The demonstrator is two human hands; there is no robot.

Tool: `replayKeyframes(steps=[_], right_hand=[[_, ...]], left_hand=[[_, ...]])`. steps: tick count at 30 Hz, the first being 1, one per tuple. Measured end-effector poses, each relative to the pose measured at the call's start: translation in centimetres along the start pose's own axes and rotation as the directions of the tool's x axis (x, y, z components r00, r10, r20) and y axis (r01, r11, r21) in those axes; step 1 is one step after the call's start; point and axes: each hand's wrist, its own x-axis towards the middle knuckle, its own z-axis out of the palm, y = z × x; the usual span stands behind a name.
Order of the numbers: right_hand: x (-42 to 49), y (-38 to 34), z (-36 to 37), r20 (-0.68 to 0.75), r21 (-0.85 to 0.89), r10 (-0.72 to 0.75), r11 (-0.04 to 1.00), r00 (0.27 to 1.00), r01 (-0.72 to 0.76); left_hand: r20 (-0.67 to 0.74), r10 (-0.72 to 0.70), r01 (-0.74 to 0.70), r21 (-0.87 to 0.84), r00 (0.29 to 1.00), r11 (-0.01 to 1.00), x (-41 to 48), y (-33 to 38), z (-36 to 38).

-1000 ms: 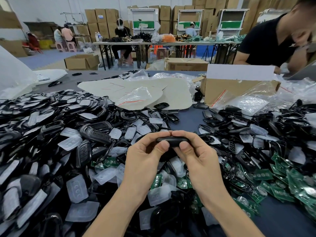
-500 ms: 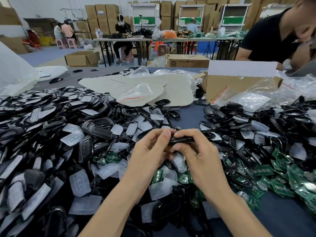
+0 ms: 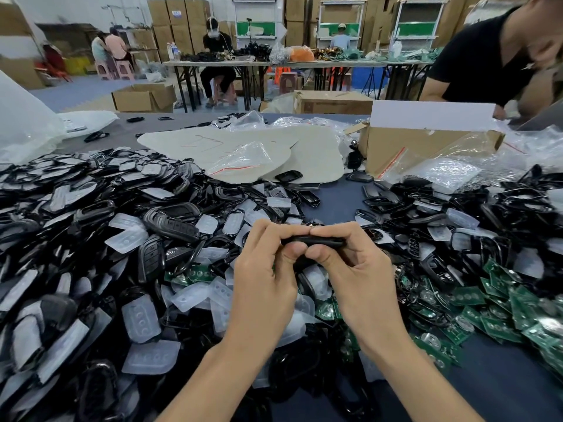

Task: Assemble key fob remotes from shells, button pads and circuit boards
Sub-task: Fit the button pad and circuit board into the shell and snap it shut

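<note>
Levelled since half a second earlier, the key fob (image 3: pixel 313 240) lay edge-on between two hands

The left hand (image 3: pixel 262 287) and right hand (image 3: pixel 362 278) each pinched it, thumbs under its near edge and forefingers meeting on top, over the parts heaped mid-table. The step looked like pressing the halves shut. Next would call for even pressure along the seam, then a fresh shell (image 3: pixel 170 220) from 10 o'clock, a button pad (image 3: pixel 141 321) from 8 o'clock and a circuit board (image 3: pixel 499 318) from 4 o'clock
</note>
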Motion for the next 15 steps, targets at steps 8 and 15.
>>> replayKeyframes(steps=[8,15], right_hand=[[-0.1,-0.2,0.2,-0.003,0.013,-0.02,1.0,1.0,0.02],[0.2,0.5,-0.1,0.0,-0.109,-0.061,0.992,0.998,0.061]], left_hand=[[-0.08,0.066,-0.062,0.053,0.995,0.997,-0.1,-0.1,0.2],[-0.005,0.109,-0.109,0.086,0.994,0.99,0.1,-0.9,-0.2]])
